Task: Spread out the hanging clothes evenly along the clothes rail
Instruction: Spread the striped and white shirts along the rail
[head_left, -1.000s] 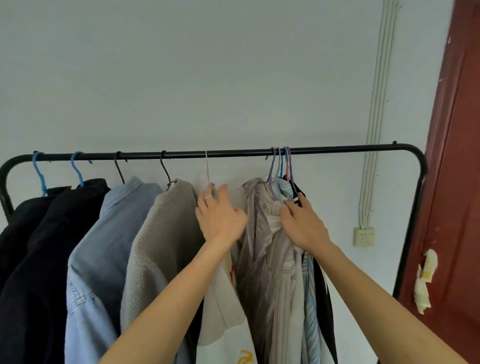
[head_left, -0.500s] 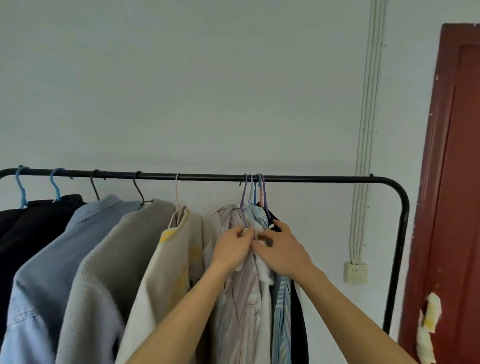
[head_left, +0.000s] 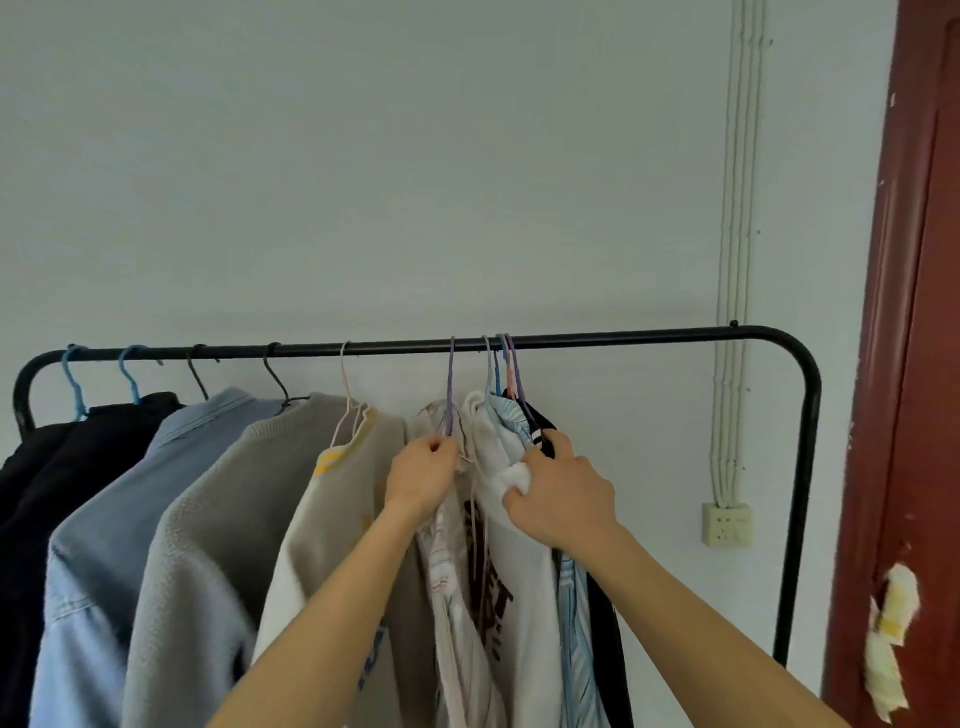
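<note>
Pale wall (head_left: 415, 182) behind, black clothes rail (head_left: 597, 336) across it, red door (head_left: 914, 364) at right edge, socket (head_left: 727, 524) below the cable ducts. Left hand (head_left: 422, 475): fingers curled shut around the base of the purple hanger (head_left: 450, 387) at the collar of a striped beige shirt (head_left: 447, 582); that hook sits alone on the rail, apart from the bunch to its right. Right hand (head_left: 563, 493): fingers clamped on the collar of the white printed top (head_left: 511, 571), thumb up by the dark garment's neck. Above it, a tight bunch of hooks (head_left: 501, 364) touching each other; light-blue striped shirt (head_left: 574, 623) and dark garment hang behind the right hand. Leftward, spaced out: cream top (head_left: 322, 545) on pink hanger, grey sweater (head_left: 197, 545), denim shirt (head_left: 98, 545), two black garments (head_left: 31, 493) on blue hangers. Right end of rail bare.
</note>
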